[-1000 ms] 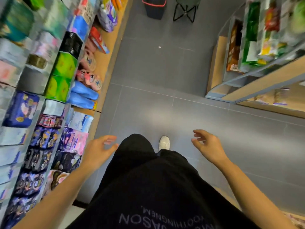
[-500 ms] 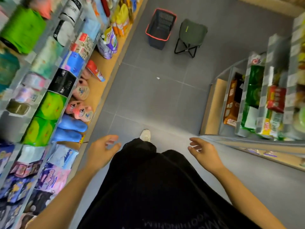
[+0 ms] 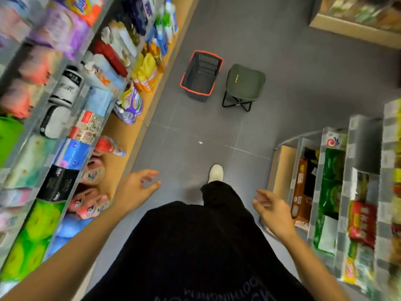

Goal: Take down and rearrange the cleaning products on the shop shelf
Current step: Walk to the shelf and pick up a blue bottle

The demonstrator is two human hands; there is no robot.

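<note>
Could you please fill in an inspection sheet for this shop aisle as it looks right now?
Surface: grey tiled floor, an aisle between two shelves.
Job's things: yellow bottles and purple pouches sit on the left shelf; none in hand.
Clutter: a small white scrap lies on the floor.
Hands: left hand and right hand are both open, fingers relaxed, holding nothing.
Cables: nothing seen.
Surroundings: a dark basket with a red rim stands beside a green folding stool further down the aisle; the right shelf holds food packets; one white shoe shows ahead of the body.
</note>
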